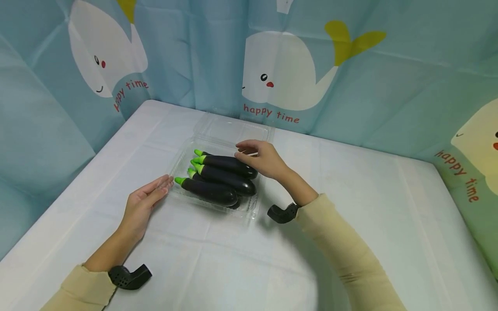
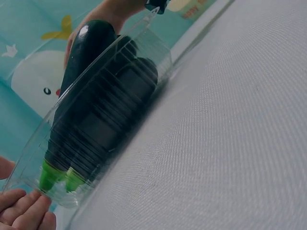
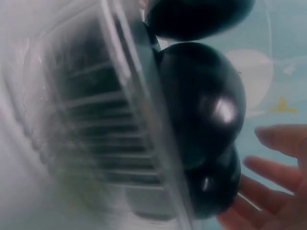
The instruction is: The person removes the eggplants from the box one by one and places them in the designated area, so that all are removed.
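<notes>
A clear plastic clamshell box [image 1: 249, 211] lies on the table with its lid [image 1: 233, 128] folded back. Several dark eggplants [image 1: 212, 192] with bright green stem ends are heaped inside, some rising above the rim. At the box's left end, my left hand [image 1: 145, 198] holds the edge between thumb and fingers. In the left wrist view, the fingertips [image 2: 29, 208] lie against the outer wall by the green stems. My right hand [image 1: 266, 160] hovers at the far right of the heap, fingers loosely bent and apart. Its fingers [image 3: 273, 175] are spread beside the rounded ends in the right wrist view.
A white cloth covers the table [image 1: 362, 207]. Behind it hangs a blue curtain [image 1: 218, 56] with printed whales, close to the lid. Each wrist wears a black camera mount, such as the right one [image 1: 283, 213].
</notes>
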### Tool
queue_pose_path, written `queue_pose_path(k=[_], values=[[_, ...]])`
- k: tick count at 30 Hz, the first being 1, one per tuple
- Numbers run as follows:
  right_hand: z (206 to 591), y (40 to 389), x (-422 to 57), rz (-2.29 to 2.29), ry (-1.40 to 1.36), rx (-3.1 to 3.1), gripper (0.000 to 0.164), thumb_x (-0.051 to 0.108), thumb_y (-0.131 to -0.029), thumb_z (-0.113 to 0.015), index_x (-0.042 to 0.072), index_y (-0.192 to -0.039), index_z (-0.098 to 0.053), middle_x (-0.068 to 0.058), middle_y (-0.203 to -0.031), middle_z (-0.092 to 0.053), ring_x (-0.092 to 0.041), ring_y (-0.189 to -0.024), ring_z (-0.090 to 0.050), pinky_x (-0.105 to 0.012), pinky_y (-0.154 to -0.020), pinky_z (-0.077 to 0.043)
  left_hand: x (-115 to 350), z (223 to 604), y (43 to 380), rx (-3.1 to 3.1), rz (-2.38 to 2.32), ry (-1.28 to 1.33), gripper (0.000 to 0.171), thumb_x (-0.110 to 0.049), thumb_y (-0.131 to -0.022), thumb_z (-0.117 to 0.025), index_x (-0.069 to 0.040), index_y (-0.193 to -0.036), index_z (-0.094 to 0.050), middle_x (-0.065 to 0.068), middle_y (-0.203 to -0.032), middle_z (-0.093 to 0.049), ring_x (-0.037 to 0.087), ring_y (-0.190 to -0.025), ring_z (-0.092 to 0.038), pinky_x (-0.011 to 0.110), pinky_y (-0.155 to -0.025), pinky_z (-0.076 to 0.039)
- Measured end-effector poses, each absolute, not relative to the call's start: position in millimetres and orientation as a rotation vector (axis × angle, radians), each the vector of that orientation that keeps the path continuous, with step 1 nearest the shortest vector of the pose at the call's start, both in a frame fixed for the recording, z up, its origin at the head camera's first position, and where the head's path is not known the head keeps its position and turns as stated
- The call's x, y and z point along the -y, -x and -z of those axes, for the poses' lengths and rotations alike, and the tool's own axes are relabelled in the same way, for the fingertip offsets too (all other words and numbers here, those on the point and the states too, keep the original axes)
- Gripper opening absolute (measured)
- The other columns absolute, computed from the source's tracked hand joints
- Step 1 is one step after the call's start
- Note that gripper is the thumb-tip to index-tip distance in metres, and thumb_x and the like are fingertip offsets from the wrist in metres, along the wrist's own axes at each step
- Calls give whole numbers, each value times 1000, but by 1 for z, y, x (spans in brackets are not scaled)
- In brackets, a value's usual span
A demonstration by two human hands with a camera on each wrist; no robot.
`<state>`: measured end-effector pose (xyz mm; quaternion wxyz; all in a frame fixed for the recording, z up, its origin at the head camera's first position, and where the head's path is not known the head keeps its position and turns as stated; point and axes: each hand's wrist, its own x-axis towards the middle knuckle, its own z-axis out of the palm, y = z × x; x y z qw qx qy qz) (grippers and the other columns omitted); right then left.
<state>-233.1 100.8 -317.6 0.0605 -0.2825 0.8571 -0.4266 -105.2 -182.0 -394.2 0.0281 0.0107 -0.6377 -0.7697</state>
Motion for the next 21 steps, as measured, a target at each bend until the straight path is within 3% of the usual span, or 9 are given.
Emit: queue_pose_path(k=[7, 21], values=[[318, 230, -95, 1198, 907, -2525, 40, 19, -87, -64, -2, -120, -57, -18, -117, -59, -21, -102, -58, -30, -85, -48, 182, 394, 105, 1989, 2354, -42, 53, -13, -93, -56, 13, -133, -34, 15, -135, -42, 5, -112, -52, 15, -91, -39], [321, 230, -94, 1062, 953, -2563, 39, 20, -85, -67, 1, -118, -61, -10, -114, -62, -17, -104, -56, -28, -86, -47, 182, 395, 104, 2001, 2344, -17, 54, -13, -93, -56, 14, -134, -34, 13, -134, -43, 5, -112, -52, 15, -91, -38]])
